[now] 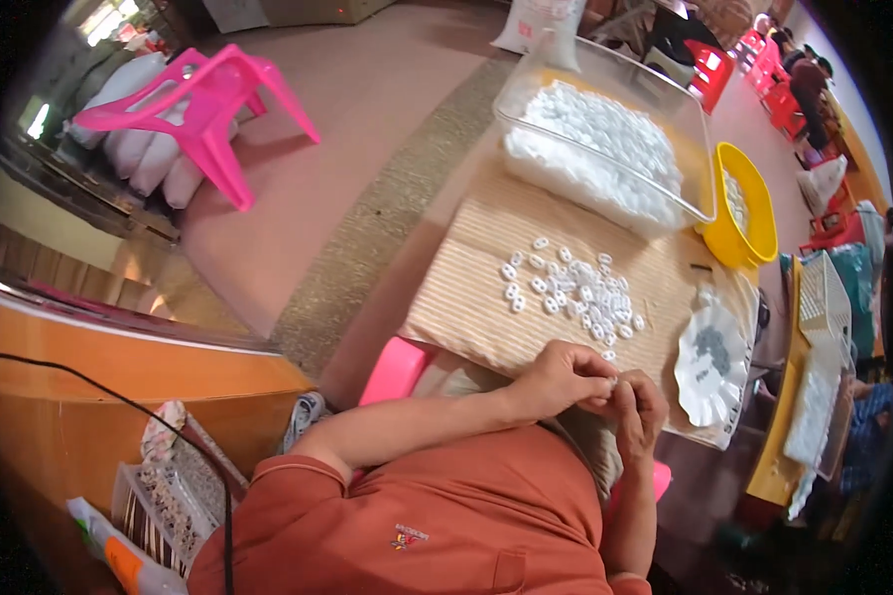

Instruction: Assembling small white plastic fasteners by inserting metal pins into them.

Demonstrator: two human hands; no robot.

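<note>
Both hands meet at the near edge of a striped cloth-covered table point(466, 288). My left hand point(556, 382) pinches a small white plastic piece point(613, 381) between thumb and fingertips, and most of it is hidden. Close beside it, the fingers of my right hand point(641, 412) are pressed together against that spot; whatever they grip is too small to make out. Just beyond the hands lies a loose spread of white oval plastic pieces point(587, 295) with two holes each. To the right, a white scalloped dish point(687, 382) holds small grey parts.
A clear plastic bin point(700, 188) full of white pieces stands at the table's far side, with a yellow basin point(761, 223) to its right. A pink plastic chair point(208, 129) stands on the floor at left. A black cable point(99, 382) crosses the lower left. Other people sit far right.
</note>
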